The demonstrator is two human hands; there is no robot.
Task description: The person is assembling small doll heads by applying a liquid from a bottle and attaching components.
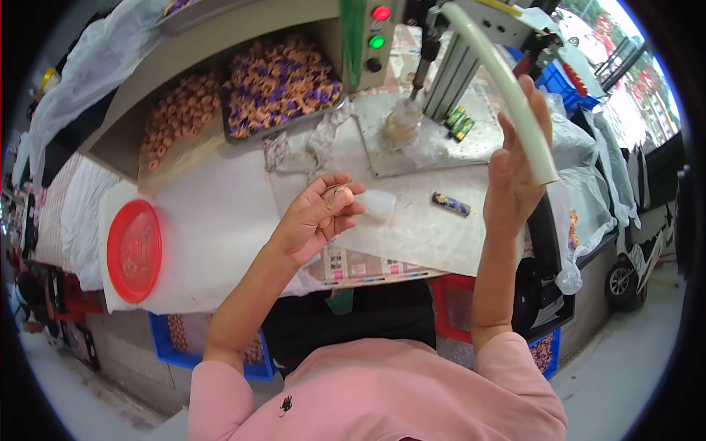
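Pink shirt cloth [382, 397] came first, at six o'clock. A blue bin [176, 359] peeked out between seven and eight, with small orange bits in it. Next came the pale surface [220, 228]. Near its middle, the left hand [316, 220] had its thumb and fingers curled close together; I could not tell if they pinched something tiny. Just beside it, toward three o'clock, lay a cloudy cup [379, 206]. A little dark tube [451, 204] lay at three, and a red dish [134, 250] sat at nine. At two o'clock, the right hand [507, 180] was up, its fingers loose, by a pale bent bar [510, 92]; I could not tell if they touched. Farther off, a metal plate [382, 158] sat at one. Round orange bits [176, 117] lay heaped at ten, and a tray [283, 126] of orange and purple bits [279, 84] sat at eleven. Work looked partway along: lots of bits seemed left, but I could not tell which were done. Printed paper [368, 266] near six had marks too small to read.
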